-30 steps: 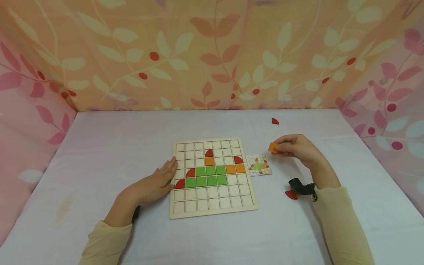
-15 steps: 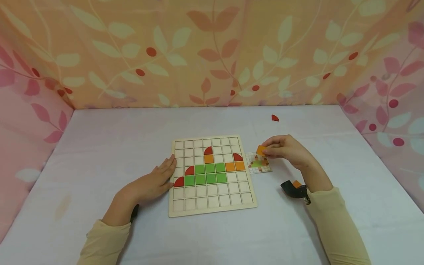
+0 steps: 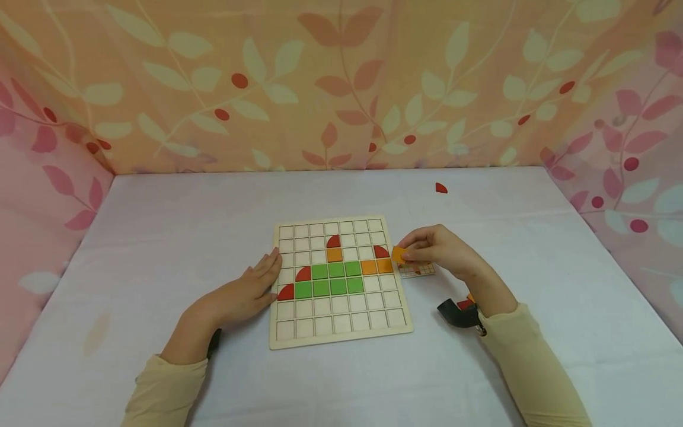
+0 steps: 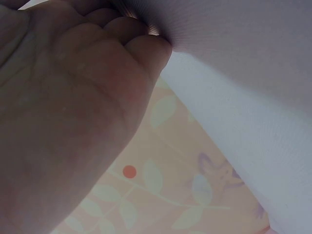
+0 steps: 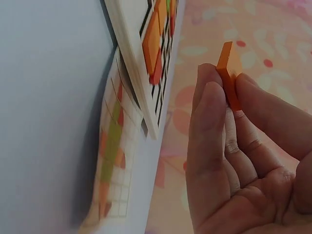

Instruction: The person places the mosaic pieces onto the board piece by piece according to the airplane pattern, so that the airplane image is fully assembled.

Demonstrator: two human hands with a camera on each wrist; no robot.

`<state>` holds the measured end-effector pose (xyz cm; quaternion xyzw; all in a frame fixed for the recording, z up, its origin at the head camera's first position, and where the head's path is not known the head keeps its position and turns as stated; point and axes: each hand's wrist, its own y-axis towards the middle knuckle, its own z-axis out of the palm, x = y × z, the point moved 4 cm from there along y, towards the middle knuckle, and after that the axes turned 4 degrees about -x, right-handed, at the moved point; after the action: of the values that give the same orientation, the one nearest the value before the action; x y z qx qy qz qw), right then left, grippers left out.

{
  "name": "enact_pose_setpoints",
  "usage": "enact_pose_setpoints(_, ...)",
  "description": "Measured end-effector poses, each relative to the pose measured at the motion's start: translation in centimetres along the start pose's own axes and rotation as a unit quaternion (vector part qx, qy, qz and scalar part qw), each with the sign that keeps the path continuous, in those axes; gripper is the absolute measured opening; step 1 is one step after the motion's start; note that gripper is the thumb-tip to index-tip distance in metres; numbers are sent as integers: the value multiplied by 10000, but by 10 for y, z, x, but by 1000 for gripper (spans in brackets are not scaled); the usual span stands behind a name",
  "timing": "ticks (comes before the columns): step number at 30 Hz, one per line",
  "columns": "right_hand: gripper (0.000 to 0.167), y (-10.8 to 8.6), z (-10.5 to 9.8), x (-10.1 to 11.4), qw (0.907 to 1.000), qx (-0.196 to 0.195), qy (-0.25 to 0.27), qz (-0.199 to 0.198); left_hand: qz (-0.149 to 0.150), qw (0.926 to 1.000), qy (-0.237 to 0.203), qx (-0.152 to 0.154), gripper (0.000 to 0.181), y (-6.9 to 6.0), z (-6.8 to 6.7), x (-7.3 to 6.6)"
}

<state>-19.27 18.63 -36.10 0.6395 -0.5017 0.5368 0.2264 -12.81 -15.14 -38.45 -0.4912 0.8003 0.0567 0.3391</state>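
A wooden grid board (image 3: 341, 325) lies on the white cloth. On it sit several green square tiles (image 3: 338, 286), orange square tiles (image 3: 369, 267) and red quarter-circle tiles (image 3: 286, 292). My left hand (image 3: 240, 299) rests at the board's left edge, fingers straight and fingertips touching the rim. Thumb and fingers of my right hand (image 3: 443, 252) pinch a loose orange square tile (image 5: 229, 73), held in the air by the board's right edge. Beneath that hand is a small pattern card (image 3: 421, 271), partly hidden in the head view; the right wrist view shows it slightly curled against the board.
Farther back on the cloth lies a single red quarter-circle tile (image 3: 441, 188). Behind the black wrist camera (image 3: 458, 314), a red tile (image 3: 465, 304) and an orange piece partly show. Floral curtains (image 3: 341, 89) enclose the back and sides.
My right hand has carried the orange tile leftward, over the card to the board's right edge. The left hand stays at the board. The tiles on the grid look the same.
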Motion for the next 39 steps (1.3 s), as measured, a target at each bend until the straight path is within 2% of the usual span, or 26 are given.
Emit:
enact_pose_setpoints(9, 22, 3, 23, -1, 9988, 206, 72, 439, 70, 10000, -5, 1, 65, 0, 0, 1)
enact_pose_setpoints(14, 18, 4, 31, -2, 9987, 434, -24, 264, 65, 10000, 15, -13, 66, 0, 0, 2)
enact_pose_setpoints(18, 17, 6, 36, -5, 9983, 480, -193, 281, 81, 10000, 28, -17, 66, 0, 0, 1)
enact_pose_setpoints(25, 19, 6, 42, -7, 9974, 423, -412, 410, 31, 10000, 18, 11, 66, -1, -1, -1)
enact_pose_setpoints(33, 18, 6, 42, -7, 9972, 472, -452, 353, -6, 10000, 15, 19, 66, 0, -1, -1)
enact_pose_setpoints(39, 15, 7, 42, -6, 9971, 348, -532, 428, 9, 10000, 14, 10, 66, 1, -1, -1)
